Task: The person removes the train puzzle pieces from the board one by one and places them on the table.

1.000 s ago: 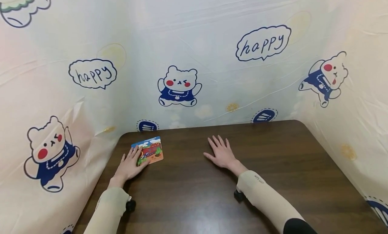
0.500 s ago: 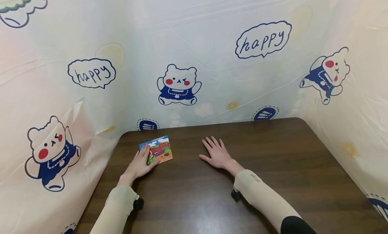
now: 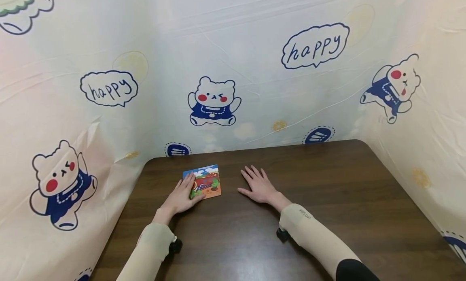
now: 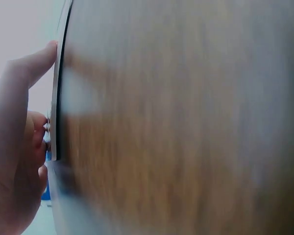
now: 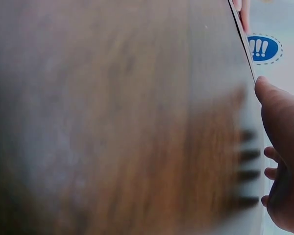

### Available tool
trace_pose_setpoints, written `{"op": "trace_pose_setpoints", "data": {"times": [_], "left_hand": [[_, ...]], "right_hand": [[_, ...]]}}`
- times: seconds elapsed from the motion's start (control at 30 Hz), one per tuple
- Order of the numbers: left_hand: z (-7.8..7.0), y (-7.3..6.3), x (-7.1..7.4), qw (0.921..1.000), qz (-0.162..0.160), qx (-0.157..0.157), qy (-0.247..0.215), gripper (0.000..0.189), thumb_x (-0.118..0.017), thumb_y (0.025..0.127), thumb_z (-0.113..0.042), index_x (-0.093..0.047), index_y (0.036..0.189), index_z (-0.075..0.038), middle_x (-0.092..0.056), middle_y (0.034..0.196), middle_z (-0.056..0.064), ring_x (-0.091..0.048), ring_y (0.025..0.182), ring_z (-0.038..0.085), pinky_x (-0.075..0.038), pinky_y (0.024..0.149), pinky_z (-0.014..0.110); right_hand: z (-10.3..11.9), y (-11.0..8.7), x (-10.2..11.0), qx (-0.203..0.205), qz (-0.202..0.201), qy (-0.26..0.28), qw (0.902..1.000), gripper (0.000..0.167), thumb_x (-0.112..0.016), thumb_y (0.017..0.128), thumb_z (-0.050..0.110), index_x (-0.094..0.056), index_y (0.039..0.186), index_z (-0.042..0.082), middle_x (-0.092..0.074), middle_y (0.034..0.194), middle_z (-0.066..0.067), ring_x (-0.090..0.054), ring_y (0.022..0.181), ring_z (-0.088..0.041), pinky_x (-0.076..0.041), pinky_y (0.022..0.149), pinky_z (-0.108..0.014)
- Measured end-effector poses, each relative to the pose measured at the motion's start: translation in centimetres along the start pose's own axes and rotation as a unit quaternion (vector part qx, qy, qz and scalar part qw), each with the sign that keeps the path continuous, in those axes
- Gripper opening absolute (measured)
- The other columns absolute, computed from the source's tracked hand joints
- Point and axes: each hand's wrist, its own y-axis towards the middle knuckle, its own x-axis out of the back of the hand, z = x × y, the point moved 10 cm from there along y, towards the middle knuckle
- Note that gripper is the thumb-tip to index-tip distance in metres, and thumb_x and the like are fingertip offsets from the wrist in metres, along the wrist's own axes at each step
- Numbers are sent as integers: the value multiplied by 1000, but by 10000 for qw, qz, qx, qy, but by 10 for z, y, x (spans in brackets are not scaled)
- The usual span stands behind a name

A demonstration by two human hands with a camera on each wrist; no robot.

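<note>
A thin, square picture board (image 3: 208, 183), printed with a blue sky, a red vehicle-like shape and green plants, lies flat on the dark wooden table (image 3: 233, 232). My left hand (image 3: 183, 195) rests on its left part, with fingers extended over the picture and the thumb along the near edge. In the left wrist view the board (image 4: 57, 103) shows edge-on beneath the thumb and fingertips. To the right of the board, my right hand (image 3: 259, 188) lies palm down with spread fingers, its fingertips at the tabletop and nothing held.
A cloth backdrop (image 3: 255, 70) with cartoon bears and "happy" bubbles rises behind the table and along both sides. The table's far edge runs just beyond the board. Small black wrist cameras (image 3: 175, 245) hang under both cuffs.
My left hand has slid the picture board rightward across the table, toward the middle. My right hand has shifted slightly left, so the gap between it and the board is smaller.
</note>
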Motion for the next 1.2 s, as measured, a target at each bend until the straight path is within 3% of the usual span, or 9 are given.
{"op": "trace_pose_setpoints", "data": {"times": [0.17,0.77,1.2], "left_hand": [[-15,4,-2,9999,86,-125,-6,105,-58,106,-67,-21,173,5,-16,184,25,-15,172,45,-14,140,65],[-44,9,-14,9995,268,-162,30,102,-55,103,-74,-22,177,-11,-9,186,19,-11,174,41,-10,141,62],[-67,10,-20,9991,340,-242,89,104,-52,103,-77,-21,177,-10,-10,187,18,-13,174,38,-14,141,59]], "right_hand": [[3,2,-5,109,58,92,9999,82,-53,112,61,-32,174,12,-29,183,-13,-21,172,-39,-18,137,-68],[26,5,-7,448,231,79,9987,82,-53,111,63,-32,175,14,-29,184,-6,-22,173,-33,-18,138,-67],[21,-7,-4,509,411,178,9977,84,-55,109,64,-35,173,13,-30,183,-8,-21,173,-34,-17,138,-68]]}}
